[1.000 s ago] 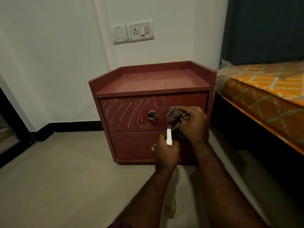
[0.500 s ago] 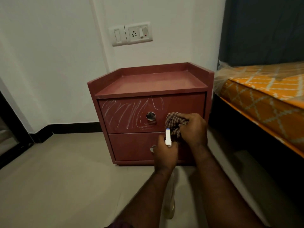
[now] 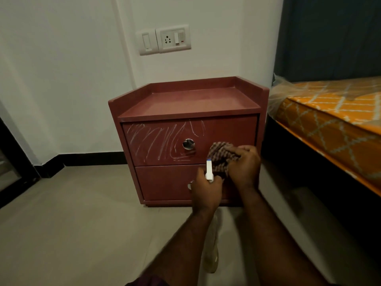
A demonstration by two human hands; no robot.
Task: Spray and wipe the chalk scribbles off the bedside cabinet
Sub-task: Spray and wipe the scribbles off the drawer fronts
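A reddish-brown bedside cabinet (image 3: 185, 104) with two drawers stands against the white wall. White chalk scribbles (image 3: 156, 141) cover the left half of the top drawer front, up to its round metal knob (image 3: 188, 144). My right hand (image 3: 245, 164) grips a checked cloth (image 3: 220, 155) against the lower right part of that drawer, where the wood shows no chalk. My left hand (image 3: 207, 188) grips a spray bottle whose white nozzle (image 3: 209, 169) with a blue tip points up, just left of the cloth; the bottle's clear body (image 3: 212, 254) hangs below my forearm.
A bed with an orange patterned mattress (image 3: 329, 120) under plastic wrap stands close on the right. A switch and socket plate (image 3: 165, 39) sits on the wall above the cabinet. Grey floor tiles (image 3: 82, 223) stretch to the left, towards a dark door frame (image 3: 12, 162).
My right hand has slid the cloth down the right side of the top drawer, towards its lower edge. My left hand has stayed with the spray bottle in front of the lower drawer.
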